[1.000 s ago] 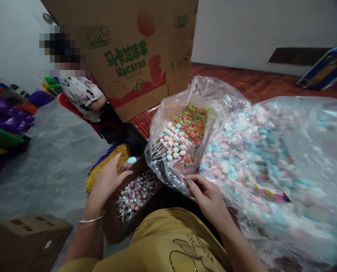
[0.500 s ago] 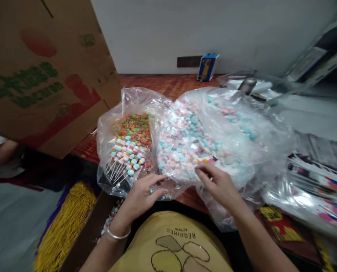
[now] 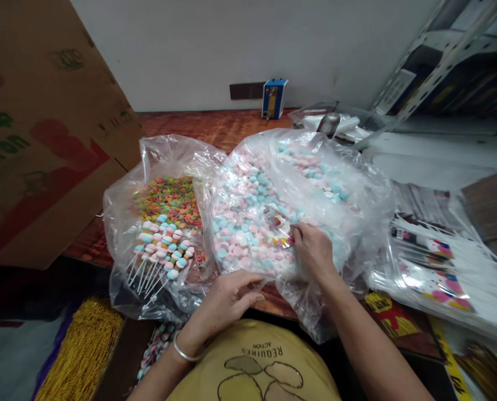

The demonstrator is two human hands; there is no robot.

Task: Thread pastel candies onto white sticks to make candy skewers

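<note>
My right hand [image 3: 314,252] pinches the edge of a small clear plastic packet [image 3: 280,239] with a pink and yellow print, on top of a big bag of pink and blue marshmallows [image 3: 248,209]. My left hand [image 3: 230,298] hovers at the table's front edge, thumb and fingers apart, holding nothing. Left of it, an open clear bag of colourful cereal rings [image 3: 171,195] lies on the table. On that bag rests a pile of marshmallow and cereal sticks [image 3: 165,245], their white ends toward me.
A large cardboard box [image 3: 43,139] stands at the left. Printed packets [image 3: 436,284] lie at the right, below a metal rack [image 3: 448,50]. A small blue box [image 3: 274,99] and a clear tray with a metal scoop [image 3: 329,123] are at the back. Gold fringe [image 3: 81,345] lies lower left.
My right hand has reached forward, and its fingers have closed on the small packet. My left hand stays open near the front edge. The view has turned right.
</note>
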